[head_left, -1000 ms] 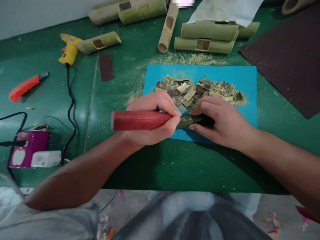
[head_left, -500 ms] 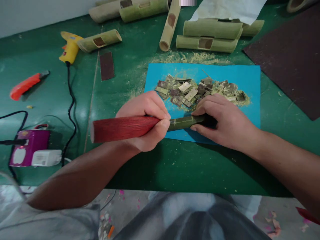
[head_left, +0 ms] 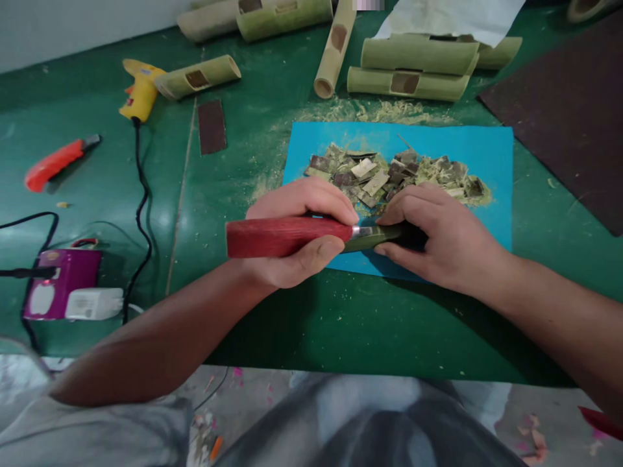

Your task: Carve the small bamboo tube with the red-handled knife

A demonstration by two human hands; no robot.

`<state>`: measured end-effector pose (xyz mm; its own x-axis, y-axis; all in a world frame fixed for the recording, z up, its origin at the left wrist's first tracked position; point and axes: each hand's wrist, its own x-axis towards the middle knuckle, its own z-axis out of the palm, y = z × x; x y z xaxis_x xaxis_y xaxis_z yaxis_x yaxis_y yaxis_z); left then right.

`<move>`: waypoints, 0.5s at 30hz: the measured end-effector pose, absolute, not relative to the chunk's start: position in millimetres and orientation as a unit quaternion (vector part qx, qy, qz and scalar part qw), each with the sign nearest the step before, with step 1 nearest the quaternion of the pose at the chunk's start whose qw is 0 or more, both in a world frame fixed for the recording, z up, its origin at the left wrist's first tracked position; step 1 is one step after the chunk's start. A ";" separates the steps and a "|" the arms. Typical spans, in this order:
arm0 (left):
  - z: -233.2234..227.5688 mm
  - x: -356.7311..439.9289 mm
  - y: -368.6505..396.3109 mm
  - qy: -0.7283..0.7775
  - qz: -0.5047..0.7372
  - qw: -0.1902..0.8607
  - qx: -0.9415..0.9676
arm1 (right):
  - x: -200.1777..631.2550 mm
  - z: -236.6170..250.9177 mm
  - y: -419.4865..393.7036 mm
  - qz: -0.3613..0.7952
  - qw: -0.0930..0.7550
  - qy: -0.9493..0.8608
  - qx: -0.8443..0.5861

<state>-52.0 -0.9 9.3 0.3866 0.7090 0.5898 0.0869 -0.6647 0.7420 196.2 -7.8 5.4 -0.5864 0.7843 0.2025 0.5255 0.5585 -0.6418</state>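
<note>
My left hand point(head_left: 302, 224) is closed around the red wooden handle of a carving tool point(head_left: 282, 237). Its short metal collar and narrow shank point right, and the tip is lost near the right fingers. Just under the shank is a dark green strip of bamboo point(head_left: 361, 243), pinched at its right part between the thumb and fingers of my right hand point(head_left: 438, 237). Both hands are over the near edge of a blue sheet point(head_left: 496, 146), on which bamboo chips point(head_left: 374, 175) and shavings are heaped.
Cut bamboo tubes point(head_left: 418, 58) with square openings lie along the back. To the left are a yellow glue gun point(head_left: 141, 91), a red-handled cutter point(head_left: 61, 165) and a purple power adapter point(head_left: 71, 282) with cords. A dark brown sheet point(head_left: 569, 123) covers the right side.
My left hand and the tool have moved right along the bamboo strip, so the metal collar now shows close to the right fingers. My right hand stays almost in place.
</note>
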 end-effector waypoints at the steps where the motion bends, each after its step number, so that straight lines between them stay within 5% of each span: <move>1: 13.1 -50.7 -2.3 0.256 0.482 0.309 0.779 | 196.1 5.6 -7.7 0.270 0.240 -0.849 -0.386; 15: 21.2 -48.9 -3.0 0.259 0.442 0.286 0.810 | 196.9 7.2 -7.5 0.278 0.224 -0.849 -0.388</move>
